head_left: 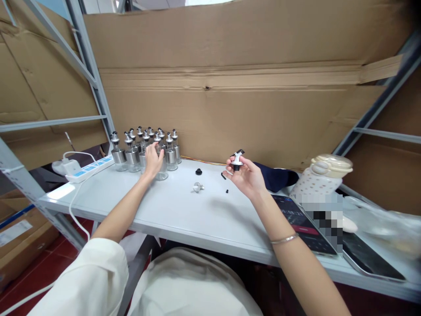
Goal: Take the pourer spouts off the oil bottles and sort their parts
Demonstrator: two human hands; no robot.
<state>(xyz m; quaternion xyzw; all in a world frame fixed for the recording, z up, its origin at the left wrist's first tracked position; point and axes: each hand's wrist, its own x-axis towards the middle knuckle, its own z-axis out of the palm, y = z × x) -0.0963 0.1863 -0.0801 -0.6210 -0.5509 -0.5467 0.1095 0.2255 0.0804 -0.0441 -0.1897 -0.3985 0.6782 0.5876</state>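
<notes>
Near the front of a bottle cluster, my left hand (pixel 153 160) has its fingers curled around a glass oil bottle (pixel 161 176); the hand hides much of it. Raised above the table's right half, my right hand (pixel 249 176) pinches a pourer spout (pixel 237 160) with a silver body, black tip and black base. Between the hands lie a black stopper (pixel 198 171) and a small silver-and-clear part (pixel 198 187). A short black tube (pixel 223 176) and a tiny black piece (pixel 226 191) rest closer to my right hand.
Several metal-sleeved bottles (pixel 132 156) with pourers stand at the back left, beside a white power strip (pixel 92 169). At right are a dark blue cloth (pixel 276 177), a tablet (pixel 304 226), a dotted drink bottle (pixel 317 177) and a phone (pixel 371 256). Cardboard (pixel 230 114) walls the back.
</notes>
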